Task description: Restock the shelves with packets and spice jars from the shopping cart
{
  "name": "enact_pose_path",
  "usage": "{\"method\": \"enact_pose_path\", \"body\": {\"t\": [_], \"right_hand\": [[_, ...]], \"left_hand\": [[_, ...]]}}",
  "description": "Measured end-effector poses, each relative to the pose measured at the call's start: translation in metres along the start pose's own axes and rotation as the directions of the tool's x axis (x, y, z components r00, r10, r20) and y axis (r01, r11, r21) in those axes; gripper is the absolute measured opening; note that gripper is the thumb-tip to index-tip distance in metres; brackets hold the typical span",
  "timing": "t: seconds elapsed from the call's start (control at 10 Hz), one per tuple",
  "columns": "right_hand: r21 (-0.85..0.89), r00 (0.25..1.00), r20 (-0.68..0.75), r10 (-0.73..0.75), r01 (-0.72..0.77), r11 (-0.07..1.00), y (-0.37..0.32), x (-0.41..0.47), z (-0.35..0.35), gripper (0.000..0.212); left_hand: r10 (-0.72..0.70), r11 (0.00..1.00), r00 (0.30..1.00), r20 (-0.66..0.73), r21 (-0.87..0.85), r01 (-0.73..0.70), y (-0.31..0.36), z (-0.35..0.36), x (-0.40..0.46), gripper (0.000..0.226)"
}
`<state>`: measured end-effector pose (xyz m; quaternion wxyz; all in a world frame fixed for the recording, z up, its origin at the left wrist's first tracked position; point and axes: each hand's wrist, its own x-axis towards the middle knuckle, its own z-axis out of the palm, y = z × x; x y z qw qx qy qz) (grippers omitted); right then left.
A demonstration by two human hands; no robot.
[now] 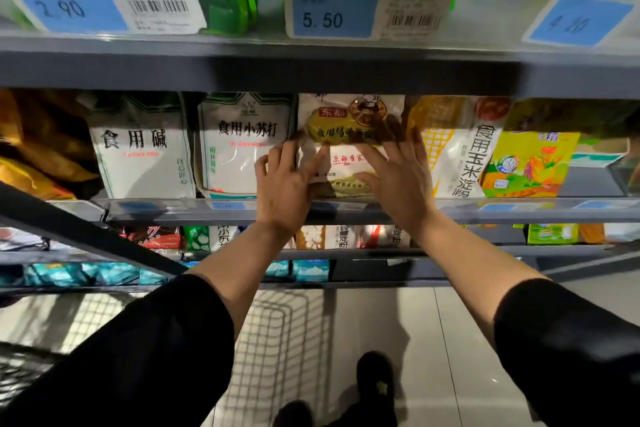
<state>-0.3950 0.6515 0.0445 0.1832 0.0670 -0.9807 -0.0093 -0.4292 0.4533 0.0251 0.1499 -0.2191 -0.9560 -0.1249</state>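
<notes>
Left hand (284,180) and right hand (398,177) press starch packet (349,135) — neighbours touching.

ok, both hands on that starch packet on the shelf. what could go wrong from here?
The white starch packet stands behind only a low shelf lip; if the left hand and right hand let go early, it may tip forward. Pushing it in could also crumple the baking soda packet beside it.

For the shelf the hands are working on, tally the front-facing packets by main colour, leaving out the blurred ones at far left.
White with black lettering: 2 (soda ash packet, baking soda packet)
White with olive label: 1 (starch packet, both hands on it)
Yellow and white: 1 (corn starch packet)
Yellow-green: 1 (seasoning packet)
Total: 5
</notes>
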Motion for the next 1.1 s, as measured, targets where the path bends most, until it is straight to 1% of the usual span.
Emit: {"method": "enact_pose_path", "body": {"t": [0.1,0.2,0.3,0.4,0.5,0.6,0.7,0.8,0.9,1.0,1.1], "right_hand": [[0.023,0.998,0.061,0.009,-0.011,1.000,0.003,-0.002,0.000,0.053],[0.052,0.988,0.153,-0.014,0.006,0.999,0.009,-0.007,-0.003,0.066],[0.115,0.977,0.211,-0.039,0.015,0.993,0.012,-0.005,-0.008,0.074],[0.096,0.985,0.162,-0.063,0.048,0.994,0.015,-0.005,-0.012,0.079],[-0.103,0.989,0.126,-0.077,0.090,0.991,0.012,0.000,-0.019,0.082],[-0.087,0.973,0.230,-0.037,0.058,0.995,0.011,0.010,-0.018,0.084],[-0.082,0.972,0.227,-0.058,0.078,0.994,0.014,0.014,-0.011,0.090],[-0.116,0.973,0.224,-0.060,0.088,0.989,0.012,0.015,-0.013,0.091],[-0.087,0.949,0.314,0.006,0.022,0.996,0.007,0.017,-0.027,0.086],[-0.085,0.937,0.348,0.008,0.023,0.996,-0.002,0.011,-0.040,0.080],[0.059,0.910,0.412,0.053,-0.084,0.995,-0.008,-0.008,-0.067,0.064]], "left_hand": [[-0.008,1.000,1.000,0.019,-0.013,0.008,-0.003,-0.001,0.003,0.065],[0.063,0.998,0.996,0.062,-0.031,-0.061,-0.015,-0.007,0.004,0.070],[0.128,0.992,0.990,0.061,-0.006,-0.128,-0.019,-0.013,0.004,0.076],[0.148,0.988,0.989,-0.023,0.054,-0.147,-0.016,-0.013,0.010,0.087],[0.149,0.978,0.988,0.046,0.139,-0.154,-0.012,-0.014,0.018,0.082],[0.087,0.990,0.979,0.185,0.094,-0.105,-0.007,-0.014,0.021,0.072],[0.052,0.993,0.985,0.164,0.098,-0.069,-0.005,-0.009,0.021,0.072],[0.040,0.992,0.983,0.177,0.111,-0.060,-0.005,-0.011,0.023,0.077],[0.059,0.989,0.974,0.218,0.119,-0.086,-0.005,-0.018,0.021,0.078],[0.076,0.995,0.971,0.229,0.039,-0.087,-0.002,-0.029,0.011,0.078],[0.070,0.997,0.931,0.358,-0.056,-0.054,0.004,-0.042,-0.003,0.073]]}}
